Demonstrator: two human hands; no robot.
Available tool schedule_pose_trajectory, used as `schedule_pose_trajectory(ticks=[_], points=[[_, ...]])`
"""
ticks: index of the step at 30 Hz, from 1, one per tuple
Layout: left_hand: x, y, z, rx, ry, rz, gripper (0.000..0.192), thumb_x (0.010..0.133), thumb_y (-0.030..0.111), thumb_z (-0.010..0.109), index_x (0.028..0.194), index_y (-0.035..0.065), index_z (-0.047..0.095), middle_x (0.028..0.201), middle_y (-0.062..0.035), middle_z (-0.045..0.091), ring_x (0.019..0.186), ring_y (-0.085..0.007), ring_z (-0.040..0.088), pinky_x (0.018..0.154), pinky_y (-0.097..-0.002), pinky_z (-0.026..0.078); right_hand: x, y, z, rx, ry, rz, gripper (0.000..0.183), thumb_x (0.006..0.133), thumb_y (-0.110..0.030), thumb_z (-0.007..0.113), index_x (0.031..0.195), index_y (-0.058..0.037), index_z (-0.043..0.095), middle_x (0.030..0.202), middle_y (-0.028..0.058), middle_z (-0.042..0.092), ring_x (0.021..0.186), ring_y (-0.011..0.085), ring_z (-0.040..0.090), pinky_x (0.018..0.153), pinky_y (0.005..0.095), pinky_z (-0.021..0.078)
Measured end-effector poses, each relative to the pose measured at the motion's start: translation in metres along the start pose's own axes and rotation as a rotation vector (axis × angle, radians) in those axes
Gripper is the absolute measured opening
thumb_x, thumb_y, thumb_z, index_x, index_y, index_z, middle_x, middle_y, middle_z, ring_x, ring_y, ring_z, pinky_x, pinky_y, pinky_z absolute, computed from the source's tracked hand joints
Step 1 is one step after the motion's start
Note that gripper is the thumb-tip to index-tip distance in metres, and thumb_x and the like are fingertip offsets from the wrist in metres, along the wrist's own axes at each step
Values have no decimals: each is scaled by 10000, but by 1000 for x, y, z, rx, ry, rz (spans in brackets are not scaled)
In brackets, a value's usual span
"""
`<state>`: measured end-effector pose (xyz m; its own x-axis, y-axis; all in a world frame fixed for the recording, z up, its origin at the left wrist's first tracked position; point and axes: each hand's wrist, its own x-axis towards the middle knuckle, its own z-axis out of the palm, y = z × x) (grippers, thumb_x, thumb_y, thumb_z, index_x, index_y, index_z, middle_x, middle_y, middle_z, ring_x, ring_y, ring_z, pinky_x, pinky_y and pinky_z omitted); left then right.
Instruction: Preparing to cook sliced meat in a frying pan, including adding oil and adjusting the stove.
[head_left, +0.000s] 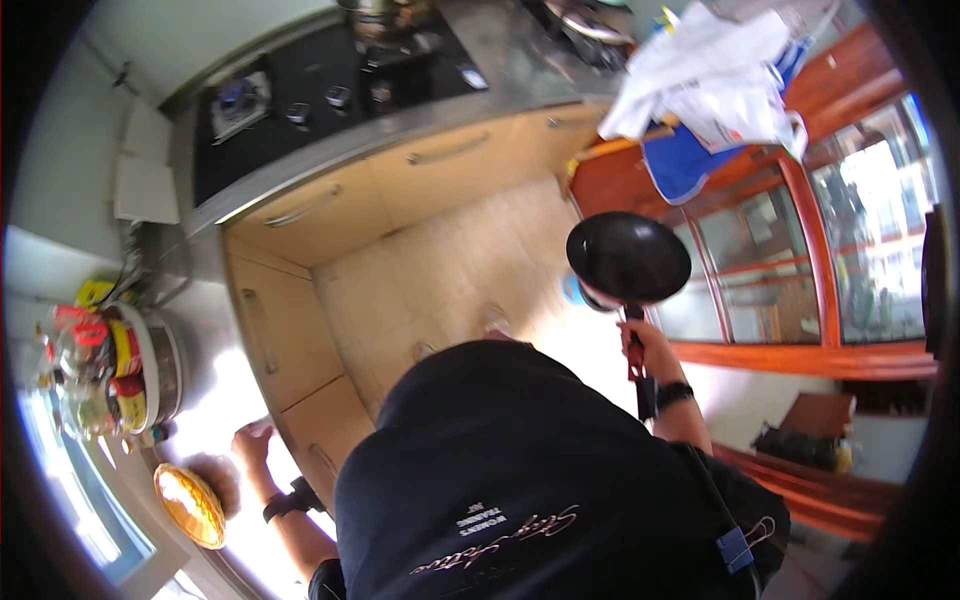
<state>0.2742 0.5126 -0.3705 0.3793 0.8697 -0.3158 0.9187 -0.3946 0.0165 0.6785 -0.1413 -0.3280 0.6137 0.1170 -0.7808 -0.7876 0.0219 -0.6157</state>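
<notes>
A black frying pan (628, 256) is held out to the right, its dark inside facing up. My right hand (651, 351) is shut around its dark red and black handle (635, 356). A blue round-edged thing (574, 290) shows partly behind the pan. Over on the left, my left hand (253, 444) is at the brightly lit metal counter (206, 405), near its front edge. Its fingers are bent, and glare hides whether they hold anything. A woven basket (190, 506) is beside that hand on the counter.
Several bottles (90, 360) crowd a round container at the left. A black gas hob (315, 97) is set into the far counter, above wooden drawers (450, 154). White plastic bags (701, 82) and a blue cloth (686, 161) lie on a red-brown glass-fronted cabinet (810, 247) at right.
</notes>
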Motion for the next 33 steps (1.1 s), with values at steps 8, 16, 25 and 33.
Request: schedule_pose_trajectory(ticks=[8, 16, 25, 33], points=[[1, -10, 45, -409, 70, -87, 554, 482, 163, 839, 931, -6, 563, 920, -157, 569, 899, -324, 526, 840, -425, 415, -73, -46, 172, -247, -392, 208, 184, 749, -146, 647, 662, -100, 492, 536, -17, 461, 435, 95, 441, 436, 220, 359], [3, -4, 79, -533, 415, -40, 443, 438, 63, 804, 778, 15, 524, 743, -104, 570, 714, -273, 563, 676, -384, 467, -29, -113, 361, -647, -884, -48, 189, 752, -169, 637, 656, -83, 499, 511, 26, 490, 413, 125, 480, 417, 262, 387], [0, -17, 118, -317, 427, -217, 626, 450, 279, 852, 877, 19, 477, 911, -160, 488, 906, -347, 457, 782, -469, 376, 50, -161, 594, -604, -970, -157, 128, 742, -132, 645, 674, -38, 592, 549, 32, 543, 449, 145, 531, 422, 278, 428], [-7, 50, 17, -227, 80, -581, 570, 406, 269, 858, 862, 14, 630, 1107, -227, 569, 1094, -314, 509, 971, -386, 371, 114, -186, 714, -564, -964, -109, 107, 703, -121, 648, 669, -38, 590, 554, 58, 551, 497, 169, 538, 461, 310, 413]])
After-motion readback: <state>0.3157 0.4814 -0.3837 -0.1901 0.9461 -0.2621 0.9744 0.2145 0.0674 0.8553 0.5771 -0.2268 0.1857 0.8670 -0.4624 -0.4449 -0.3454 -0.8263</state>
